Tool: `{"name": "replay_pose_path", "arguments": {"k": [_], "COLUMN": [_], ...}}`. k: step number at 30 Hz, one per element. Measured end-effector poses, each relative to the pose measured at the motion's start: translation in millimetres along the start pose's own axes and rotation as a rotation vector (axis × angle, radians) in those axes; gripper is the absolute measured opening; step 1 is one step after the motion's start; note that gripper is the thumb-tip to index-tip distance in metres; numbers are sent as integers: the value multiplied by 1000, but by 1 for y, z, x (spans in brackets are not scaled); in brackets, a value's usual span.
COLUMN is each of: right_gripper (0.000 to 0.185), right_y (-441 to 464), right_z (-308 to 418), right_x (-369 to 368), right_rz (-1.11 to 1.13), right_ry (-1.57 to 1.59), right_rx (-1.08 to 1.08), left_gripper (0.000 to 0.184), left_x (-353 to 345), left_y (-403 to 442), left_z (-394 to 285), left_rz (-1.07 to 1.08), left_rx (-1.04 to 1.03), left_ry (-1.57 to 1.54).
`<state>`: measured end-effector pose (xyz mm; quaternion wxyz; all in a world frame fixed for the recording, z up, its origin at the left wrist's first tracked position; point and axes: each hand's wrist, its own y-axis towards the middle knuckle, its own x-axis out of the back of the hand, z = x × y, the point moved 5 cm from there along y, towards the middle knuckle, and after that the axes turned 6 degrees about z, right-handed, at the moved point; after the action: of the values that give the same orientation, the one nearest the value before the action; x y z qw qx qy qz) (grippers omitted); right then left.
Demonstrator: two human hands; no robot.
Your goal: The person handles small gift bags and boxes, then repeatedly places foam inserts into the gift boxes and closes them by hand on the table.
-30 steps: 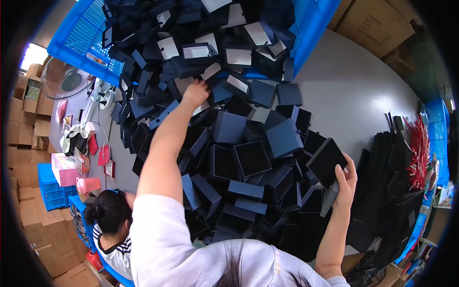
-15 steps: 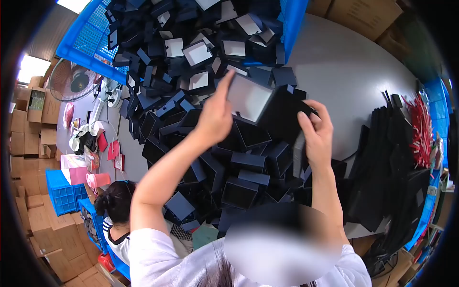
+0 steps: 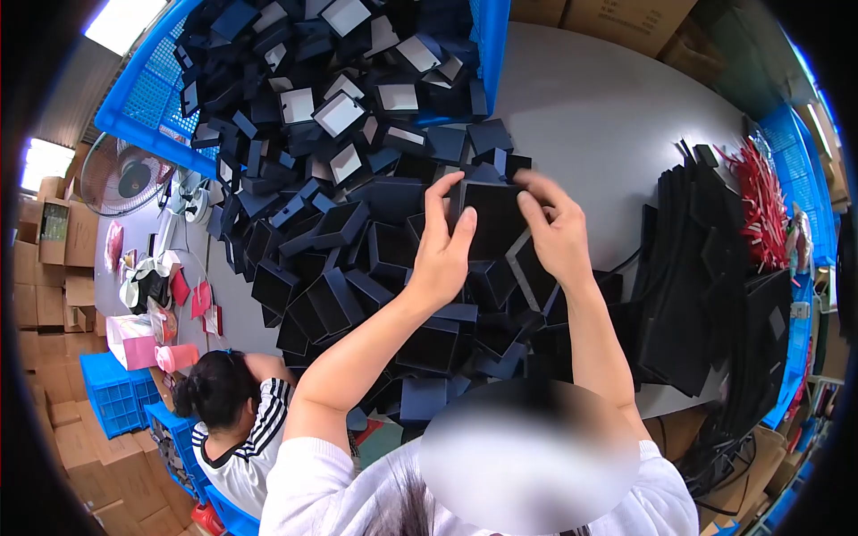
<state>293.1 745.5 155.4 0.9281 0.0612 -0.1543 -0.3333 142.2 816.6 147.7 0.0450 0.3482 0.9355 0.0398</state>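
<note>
Between my two hands is a dark box (image 3: 490,217) with a black inside, held over a heap of dark blue boxes. My left hand (image 3: 444,246) grips its left side, thumb on the near part and fingers at the far edge. At its right side my right hand (image 3: 556,228) has curled fingers at the far corner. A thin grey-edged piece (image 3: 525,272) slants down just left of my right hand; whether the hand holds it I cannot tell. Loose dark boxes (image 3: 332,302) lie around and below, many open side up.
A blue crate (image 3: 114,109) spills boxes at the back. Black strips (image 3: 690,259) and red-and-white shreds (image 3: 760,210) lie at the right. A fan (image 3: 130,174) stands at the left. A seated person (image 3: 219,402) is at the lower left, beside blue crates (image 3: 116,393).
My left hand has come back from the pile with a white-lined box and now grips the left side of the dark box. My right hand has moved up and left to meet it.
</note>
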Motion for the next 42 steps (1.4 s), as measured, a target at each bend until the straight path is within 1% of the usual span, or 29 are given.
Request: {"name": "replay_pose_path", "arguments": {"k": [2, 4, 6, 10, 12, 14, 15, 16, 18, 19, 20, 21, 22, 23, 24, 25, 26, 27, 28, 29, 30, 32, 33, 35, 37, 38, 40, 41, 42], "right_gripper": [22, 20, 20, 19, 19, 20, 20, 19, 13, 13, 15, 28, 48, 54, 60, 70, 70, 74, 78, 83, 79, 77, 70, 67, 75, 83, 85, 74, 63], "right_y": [-2, -1, 1, 3, 2, -20, -41, -69, -128, -157, -178, -194, -202, -211, -219, -226, -228, -229, -226, -226, -231, -208, -190, -154, -123, -109, -75, -55, -37], "right_z": [-15, -15, -25, -31, -40, -54, -56, -58, -59, -57, -54, -49, -46, -43, -40, -47, -45, -45, -49, -55, -66, -68, -67, -55, -47, -44, -37, -23, 4], "right_x": [-9, -11, -16, -20, -15, 0, 0, -3, -12, -12, -12, -10, -3, 5, 12, 17, 23, 27, 31, 33, 38, 46, 50, 60, 65, 65, 65, 60, 57], "right_rz": [205, 181, 225, 278, 142, 148, 207, 277, 432, 543, 600, 725, 937, 999, 1056, 1200, 1197, 1203, 1203, 1191, 1169, 1093, 990, 867, 799, 664, 428, 354, 324], "right_ry": [-21, -19, 128, 60, 318, 285, 254, 243, 273, 310, 417, 496, 497, 596, 697, 575, 576, 514, 445, 428, 407, 429, 517, 502, 448, 437, 85, 27, -104], "right_rx": [-115, -121, -250, -208, -315, -451, -470, -544, -656, -733, -785, -869, -679, -833, -987, -1009, -1022, -1068, -1099, -1099, -1132, -1019, -894, -838, -650, -625, -267, -44, 147], "left_gripper": [30, 29, 28, 27, 30, 35, 45, 45, 60, 73, 77, 79, 81, 84, 76, 73, 71, 69, 71, 57, 57, 30, 30, 22, 23, 25, 49, 79, 93], "left_x": [10, 19, 22, 32, 41, 42, 47, 50, 43, 41, 37, 31, 26, 23, 33, 56, 88, 123, 152, 160, 177, 203, 198, 175, 156, 139, 95, 84, 64], "left_y": [6, 11, 12, 19, 24, 32, 37, 42, 45, 47, 49, 49, 50, 55, 74, 105, 140, 166, 182, 185, 188, 203, 204, 185, 166, 152, 111, 96, 79], "left_z": [2, 5, 5, 17, 25, 21, 22, 19, 16, 16, 21, 24, 25, 24, 30, 47, 63, 96, 140, 159, 178, 209, 197, 135, 85, 60, 14, 12, 0], "left_rz": [0, -15, -10, 41, 44, 250, 312, 316, 499, 561, 588, 689, 791, 849, 773, 521, 201, 55, 82, 123, 120, 329, 332, 246, 275, 303, 279, 345, 425], "left_rx": [69, 65, 102, 264, 313, 417, 453, 458, 579, 547, 418, 423, 424, 494, 243, 81, 235, 162, 273, 476, 477, 474, 459, -88, -27, -37, -102, -87, -136], "left_ry": [12, 141, 174, 177, 183, 145, 168, 165, 68, 154, 272, 405, 540, 546, 459, 556, 796, 1126, 1273, 1369, 1368, 1267, 1274, 1141, 949, 871, 1017, 1083, 1069]}}
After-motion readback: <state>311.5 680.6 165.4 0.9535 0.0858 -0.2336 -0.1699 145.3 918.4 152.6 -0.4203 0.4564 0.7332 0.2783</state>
